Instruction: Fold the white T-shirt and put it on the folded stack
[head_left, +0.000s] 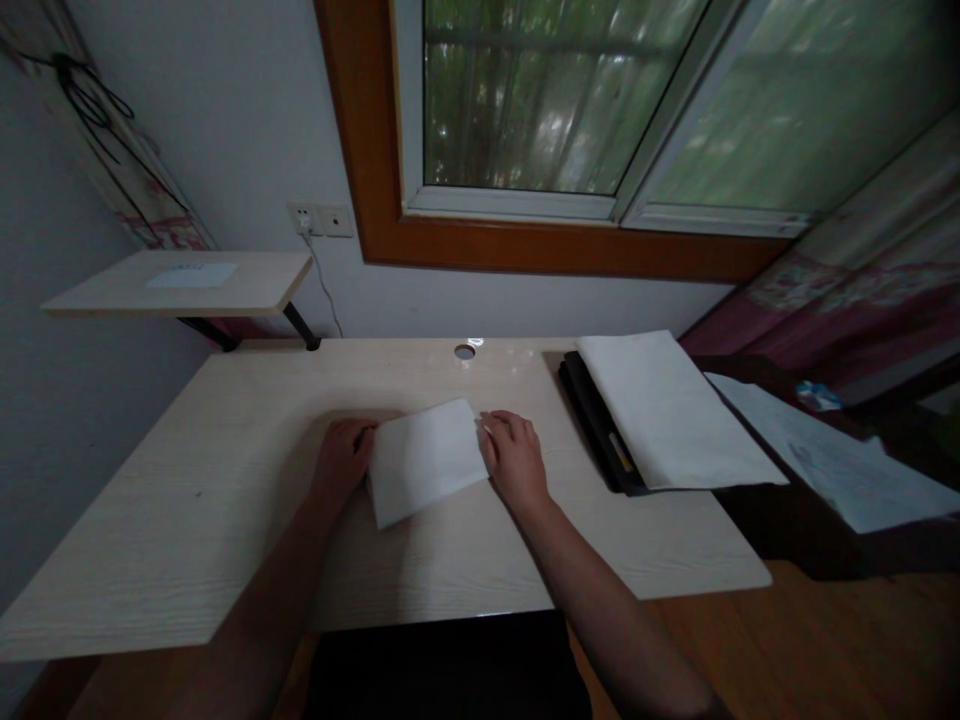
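Observation:
A folded sheet of white paper (pixel 427 462) is in front of me at the middle of the desk, slightly tilted, its lower left corner pointing toward me. My left hand (pixel 346 460) holds the paper's left edge, fingers bent and thumb close to the sheet. At the opposite edge, my right hand (pixel 516 455) grips the upper right side with curled fingers. Part of each hand's fingertips is hidden, and the paper's underside cannot be seen.
Large white sheets (pixel 675 415) lie on a black folder-like stack (pixel 600 425) at the desk's right. Beyond the edge, a printed sheet (pixel 832 450) rests on a dark surface. A raised shelf (pixel 255 275) stands back left. The pale desk (pixel 187 520) has a cable hole.

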